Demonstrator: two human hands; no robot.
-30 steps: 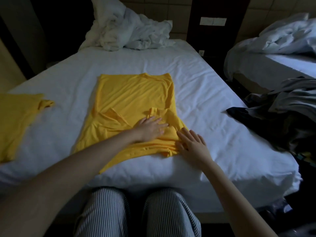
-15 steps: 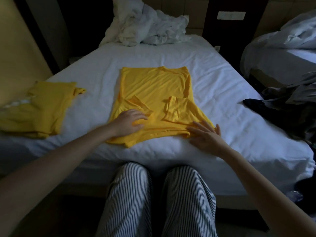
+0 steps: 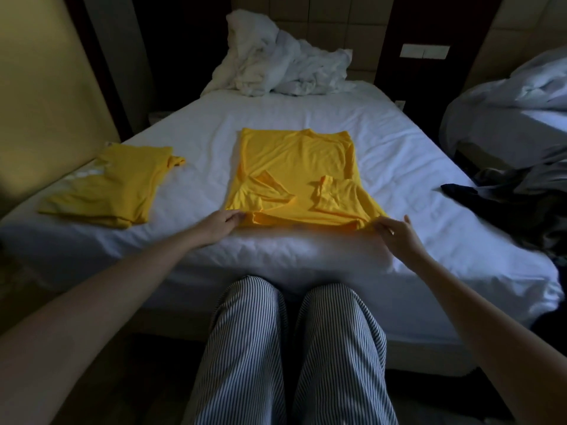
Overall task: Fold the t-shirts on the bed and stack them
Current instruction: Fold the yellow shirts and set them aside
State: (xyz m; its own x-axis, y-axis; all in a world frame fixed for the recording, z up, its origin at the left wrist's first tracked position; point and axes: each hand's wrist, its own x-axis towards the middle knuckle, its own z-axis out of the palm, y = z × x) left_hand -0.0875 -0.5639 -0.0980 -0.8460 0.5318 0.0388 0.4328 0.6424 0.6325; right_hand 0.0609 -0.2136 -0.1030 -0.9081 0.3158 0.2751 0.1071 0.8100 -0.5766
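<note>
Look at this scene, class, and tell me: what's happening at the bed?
A person in striped trousers stands at the foot of a bed. The left grip and right grip each pinch a near corner of a yellow t-shirt lying flat mid-bed, its sleeves already folded inward. A folded t-shirt, also yellow, lies apart to its left. Rumpled white bedding sits at the head.

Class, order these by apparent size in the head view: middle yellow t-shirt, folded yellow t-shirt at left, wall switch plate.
1. middle yellow t-shirt
2. folded yellow t-shirt
3. wall switch plate, though it is farthest away
</note>
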